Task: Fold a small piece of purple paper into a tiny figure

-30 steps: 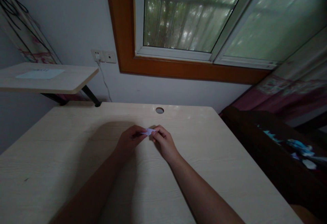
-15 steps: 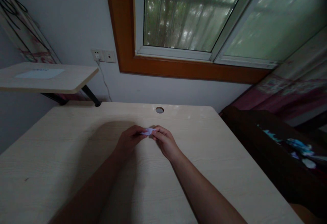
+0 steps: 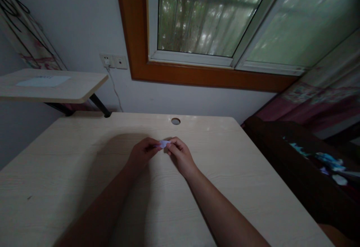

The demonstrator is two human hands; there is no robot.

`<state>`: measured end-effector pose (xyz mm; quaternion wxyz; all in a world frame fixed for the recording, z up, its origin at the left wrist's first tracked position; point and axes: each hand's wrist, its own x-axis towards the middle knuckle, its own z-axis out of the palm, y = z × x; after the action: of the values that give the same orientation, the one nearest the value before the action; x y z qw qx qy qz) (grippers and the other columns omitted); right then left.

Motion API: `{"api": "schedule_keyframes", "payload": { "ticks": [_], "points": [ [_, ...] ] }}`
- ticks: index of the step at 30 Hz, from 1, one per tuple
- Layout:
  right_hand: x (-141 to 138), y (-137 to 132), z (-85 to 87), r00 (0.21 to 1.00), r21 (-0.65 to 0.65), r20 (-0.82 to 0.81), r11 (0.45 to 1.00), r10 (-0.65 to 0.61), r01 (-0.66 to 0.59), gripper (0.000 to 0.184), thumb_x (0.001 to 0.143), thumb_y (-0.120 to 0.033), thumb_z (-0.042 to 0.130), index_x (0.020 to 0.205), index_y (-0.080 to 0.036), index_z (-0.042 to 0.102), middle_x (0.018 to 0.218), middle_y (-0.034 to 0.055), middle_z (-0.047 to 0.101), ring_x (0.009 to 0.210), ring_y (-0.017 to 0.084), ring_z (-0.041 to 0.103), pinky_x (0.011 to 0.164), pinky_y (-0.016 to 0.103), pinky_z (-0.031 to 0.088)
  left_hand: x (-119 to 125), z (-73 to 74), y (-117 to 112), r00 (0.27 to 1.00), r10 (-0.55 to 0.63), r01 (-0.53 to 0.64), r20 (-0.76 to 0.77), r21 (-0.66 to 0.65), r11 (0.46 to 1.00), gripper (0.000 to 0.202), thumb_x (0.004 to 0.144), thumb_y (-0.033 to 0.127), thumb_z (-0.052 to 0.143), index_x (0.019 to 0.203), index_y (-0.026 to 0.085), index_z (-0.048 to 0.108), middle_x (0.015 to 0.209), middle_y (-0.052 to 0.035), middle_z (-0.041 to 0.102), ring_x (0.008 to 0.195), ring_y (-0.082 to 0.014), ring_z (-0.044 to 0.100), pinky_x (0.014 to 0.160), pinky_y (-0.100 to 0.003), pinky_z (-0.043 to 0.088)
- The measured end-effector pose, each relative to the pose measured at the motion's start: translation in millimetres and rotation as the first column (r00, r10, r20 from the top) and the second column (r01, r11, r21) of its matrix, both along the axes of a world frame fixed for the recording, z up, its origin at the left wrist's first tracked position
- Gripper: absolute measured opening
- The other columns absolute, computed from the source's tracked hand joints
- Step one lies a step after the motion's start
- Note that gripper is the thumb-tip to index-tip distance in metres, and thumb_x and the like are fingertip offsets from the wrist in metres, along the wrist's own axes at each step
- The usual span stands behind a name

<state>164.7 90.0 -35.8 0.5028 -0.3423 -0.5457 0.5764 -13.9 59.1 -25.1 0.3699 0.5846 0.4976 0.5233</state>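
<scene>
A small folded piece of pale paper (image 3: 163,143) is pinched between both of my hands, just above the light wooden desk (image 3: 70,157). My left hand (image 3: 142,153) grips its left end with closed fingertips. My right hand (image 3: 180,155) pinches its right end, fingers curled. Most of the paper is hidden by my fingers.
A round cable hole (image 3: 176,121) sits near the desk's far edge. A raised side shelf (image 3: 56,87) with a white sheet (image 3: 43,81) stands at the left. A wall socket (image 3: 112,61), a window (image 3: 213,18) and a dark bed frame (image 3: 295,164) at the right surround the desk.
Both hands have stayed in place on the paper; the fingertips have shifted slightly and less of the paper shows.
</scene>
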Motion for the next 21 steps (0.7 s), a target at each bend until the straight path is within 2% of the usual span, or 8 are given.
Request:
{"api": "schedule_keyframes", "payload": {
  "ticks": [3,6,9,14,17,19,21],
  "points": [
    [-3.8,-5.9,5.0,0.997,-0.027,-0.040,0.997,-0.067,0.066,0.030,0.080,-0.040,0.076,0.101,-0.026,0.061,0.070,-0.0046,0.052,0.057,0.011,0.043,0.055,0.025,0.036,-1.4,-1.3,1.5,1.000,0.013,-0.013,-0.003,-0.019,1.000,0.023,0.079,0.040,0.075,0.090,0.020,0.072,0.087,-0.0029,0.072,0.082,-0.0172,0.066,0.077,-0.027,0.052],
    [-4.5,-9.5,10.2,0.996,0.070,0.016,0.994,-0.082,0.081,0.039,0.079,-0.037,0.076,0.115,-0.029,0.062,0.099,0.0013,0.058,0.064,0.011,0.048,0.058,0.026,0.040,-2.2,-0.6,2.5,1.000,0.018,-0.018,0.014,-0.051,0.999,0.023,0.079,0.041,0.075,0.089,0.020,0.072,0.083,-0.0021,0.072,0.079,-0.0171,0.066,0.076,-0.027,0.051],
    [-2.5,-9.2,11.0,0.990,0.182,0.102,0.981,-0.094,0.075,0.029,0.085,-0.035,0.072,0.113,-0.030,0.068,0.106,0.0034,0.055,0.073,0.013,0.051,0.066,0.028,0.044,-2.0,2.0,2.5,1.000,0.003,-0.001,0.029,-0.072,0.997,0.023,0.078,0.040,0.076,0.087,0.020,0.071,0.080,-0.0012,0.072,0.078,-0.0171,0.067,0.075,-0.027,0.051],
    [-0.6,-8.2,9.0,0.989,0.280,0.081,0.955,-0.125,0.097,0.024,0.088,-0.033,0.069,0.112,-0.031,0.068,0.113,0.0044,0.055,0.075,0.014,0.053,0.070,0.030,0.047,-0.6,7.8,1.6,1.000,0.002,0.001,0.029,-0.111,0.994,0.020,0.076,0.037,0.077,0.085,0.020,0.073,0.079,-0.0004,0.073,0.078,-0.0175,0.068,0.075,-0.027,0.052],
    [-1.0,-8.9,12.0,0.981,0.355,0.112,0.928,-0.158,0.109,0.021,0.089,-0.034,0.068,0.110,-0.031,0.070,0.117,0.0065,0.057,0.090,0.018,0.057,0.079,0.034,0.049,-0.6,9.9,1.4,0.996,-0.018,0.030,0.088,-0.141,0.990,0.021,0.076,0.038,0.076,0.085,0.020,0.072,0.077,-0.0008,0.074,0.077,-0.0187,0.070,0.077,-0.030,0.055],
    [-1.4,-9.1,14.2,0.978,0.377,0.128,0.921,-0.163,0.104,0.016,0.090,-0.034,0.066,0.105,-0.030,0.072,0.114,0.0072,0.059,0.103,0.022,0.057,0.086,0.037,0.049,-1.0,10.4,1.5,0.993,-0.019,0.037,0.119,-0.152,0.988,0.021,0.076,0.038,0.075,0.086,0.020,0.072,0.078,-0.0014,0.075,0.078,-0.0194,0.071,0.078,-0.031,0.056],
    [-1.9,-9.1,14.7,0.979,0.359,0.135,0.928,-0.152,0.095,0.014,0.091,-0.034,0.066,0.102,-0.030,0.072,0.111,0.0073,0.060,0.105,0.022,0.057,0.085,0.037,0.050,-1.7,10.6,1.7,0.990,-0.010,0.033,0.143,-0.161,0.986,0.020,0.075,0.037,0.075,0.086,0.020,0.072,0.078,-0.0017,0.075,0.078,-0.0195,0.072,0.078,-0.032,0.057]
  ]
}}
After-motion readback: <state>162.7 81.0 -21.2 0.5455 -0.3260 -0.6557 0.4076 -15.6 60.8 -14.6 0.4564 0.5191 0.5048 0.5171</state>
